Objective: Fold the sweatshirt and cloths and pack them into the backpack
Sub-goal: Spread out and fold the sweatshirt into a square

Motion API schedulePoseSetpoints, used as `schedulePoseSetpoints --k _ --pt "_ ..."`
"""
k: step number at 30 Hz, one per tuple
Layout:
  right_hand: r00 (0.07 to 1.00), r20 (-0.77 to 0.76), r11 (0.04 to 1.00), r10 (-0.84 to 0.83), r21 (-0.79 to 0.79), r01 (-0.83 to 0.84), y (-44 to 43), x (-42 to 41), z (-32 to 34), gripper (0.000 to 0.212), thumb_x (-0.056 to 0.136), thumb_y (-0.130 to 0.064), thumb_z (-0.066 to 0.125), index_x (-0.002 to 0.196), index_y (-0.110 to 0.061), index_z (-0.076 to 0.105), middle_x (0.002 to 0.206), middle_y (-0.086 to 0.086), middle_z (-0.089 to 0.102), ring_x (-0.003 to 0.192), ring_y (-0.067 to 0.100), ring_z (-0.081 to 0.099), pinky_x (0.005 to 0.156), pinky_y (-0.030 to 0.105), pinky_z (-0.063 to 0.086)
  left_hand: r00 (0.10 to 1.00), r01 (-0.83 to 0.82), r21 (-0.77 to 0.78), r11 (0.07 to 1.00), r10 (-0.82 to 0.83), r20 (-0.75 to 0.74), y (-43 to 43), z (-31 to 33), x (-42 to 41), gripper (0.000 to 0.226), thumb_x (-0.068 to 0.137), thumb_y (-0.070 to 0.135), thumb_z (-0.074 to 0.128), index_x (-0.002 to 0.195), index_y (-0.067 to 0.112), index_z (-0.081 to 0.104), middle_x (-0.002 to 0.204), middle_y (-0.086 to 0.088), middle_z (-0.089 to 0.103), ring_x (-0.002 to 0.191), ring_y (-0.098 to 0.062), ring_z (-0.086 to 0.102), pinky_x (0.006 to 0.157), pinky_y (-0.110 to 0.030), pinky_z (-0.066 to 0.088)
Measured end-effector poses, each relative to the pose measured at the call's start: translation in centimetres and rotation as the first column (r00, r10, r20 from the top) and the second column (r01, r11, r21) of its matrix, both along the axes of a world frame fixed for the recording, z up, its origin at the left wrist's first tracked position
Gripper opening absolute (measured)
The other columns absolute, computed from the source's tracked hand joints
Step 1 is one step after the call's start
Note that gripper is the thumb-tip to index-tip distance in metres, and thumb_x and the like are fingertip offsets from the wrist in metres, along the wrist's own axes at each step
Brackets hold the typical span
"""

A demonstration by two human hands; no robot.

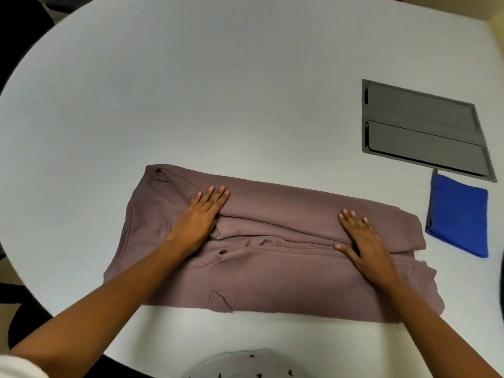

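Round white bench [245,91], dark floor showing past its left edge; a grey hatch panel [420,126] is set into the top at far right. The mauve sweatshirt [286,282] lies flat near the person's side of the bench, folded lengthwise into a long band w/ layers overlapping along the middle. Left hand [200,216] rests palm-down on its left part, right hand [365,241] palm-down on its right part. The fingers [218,193] of both are straight & spread, pressing the fabric, gripping nothing. A folded blue cloth [461,216] sits just beside the sweatshirt's right end, its far corner at the hatch panel's near edge. Backpack not in view. Handling, as a guess: thick soft knit, light, limp, so it'll sag & come undone if lifted by one edge; layers prob. slide on each other. Best hold: pinch a short end thru all layers w/ both hands to fold it over, or slide flat hands under the whole stack to carry. Not fragile. Bench looks smooth, so the bundle may skid when pushed.
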State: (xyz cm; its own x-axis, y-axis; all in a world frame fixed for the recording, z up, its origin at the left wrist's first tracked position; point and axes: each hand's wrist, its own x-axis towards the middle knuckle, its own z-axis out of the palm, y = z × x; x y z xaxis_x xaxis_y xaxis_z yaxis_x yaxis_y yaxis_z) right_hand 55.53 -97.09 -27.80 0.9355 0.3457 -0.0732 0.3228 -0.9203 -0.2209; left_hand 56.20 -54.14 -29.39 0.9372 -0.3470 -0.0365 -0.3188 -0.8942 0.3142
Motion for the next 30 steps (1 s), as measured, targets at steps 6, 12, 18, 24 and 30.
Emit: schedulePoseSetpoints --k 6,12,18,24,30 --pt "0.994 0.106 1.0 -0.022 -0.01 0.023 -3.4 -1.0 0.8 0.057 0.104 -0.043 0.022 0.139 -0.005 0.047 0.145 0.008 0.043 0.134 0.028 0.044 0.118 0.033 0.018 1.0 0.002 -0.104 0.995 0.001 0.031 0.3 0.5 -1.0 0.063 0.09 0.007 0.029 0.152 0.016 0.024 0.158 -0.001 0.02 0.146 -0.018 0.015 0.12 -0.028 0.003" --pt "0.951 0.198 0.971 -0.238 0.048 0.233 -3.8 -2.2 -0.1 0.05 0.1 -0.033 0.033 0.139 -0.006 0.046 0.144 0.008 0.045 0.137 0.027 0.039 0.117 0.039 0.021 0.999 -0.028 -0.145 0.989 0.022 -0.049 0.4 1.0 -1.8 0.058 0.095 0.037 0.021 0.15 0.02 0.029 0.156 0.004 0.026 0.146 -0.016 0.019 0.119 -0.023 0.0" --pt "0.61 0.145 0.596 -0.779 0.472 0.649 -0.3 0.4 1.2 0.029 0.095 -0.004 0.048 0.121 0.001 0.06 0.121 0.021 0.062 0.113 0.035 0.055 0.1 0.043 0.042 0.997 -0.071 -0.179 0.981 0.077 0.026 -2.2 4.8 0.6 0.055 0.095 0.045 0.025 0.138 0.022 0.051 0.127 -0.004 0.061 0.116 -0.019 0.052 0.106 -0.034 0.034" --pt "0.849 0.11 0.849 -0.517 0.191 0.493 -2.4 3.0 -0.6 0.037 0.097 -0.005 0.048 0.134 0.003 0.05 0.136 0.023 0.051 0.132 0.038 0.041 0.117 0.049 0.023 0.998 -0.04 -0.06 0.997 0.037 -0.05 -6.9 3.9 3.5 0.068 0.092 0.054 0.007 0.153 0.025 0.018 0.159 0.001 0.021 0.147 -0.017 0.013 0.118 -0.036 0.007" --pt "0.884 0.095 0.889 -0.458 0.064 0.454 -4.9 4.5 0.3 0.038 0.098 -0.013 0.05 0.133 0.002 0.051 0.132 0.024 0.053 0.128 0.04 0.042 0.116 0.046 0.018 0.999 -0.005 0.168 0.986 0.014 -0.051 -6.2 0.6 2.9 0.076 0.088 0.061 -0.018 0.152 0.022 -0.011 0.159 -0.004 -0.018 0.147 -0.019 -0.015 0.118 -0.04 -0.012"
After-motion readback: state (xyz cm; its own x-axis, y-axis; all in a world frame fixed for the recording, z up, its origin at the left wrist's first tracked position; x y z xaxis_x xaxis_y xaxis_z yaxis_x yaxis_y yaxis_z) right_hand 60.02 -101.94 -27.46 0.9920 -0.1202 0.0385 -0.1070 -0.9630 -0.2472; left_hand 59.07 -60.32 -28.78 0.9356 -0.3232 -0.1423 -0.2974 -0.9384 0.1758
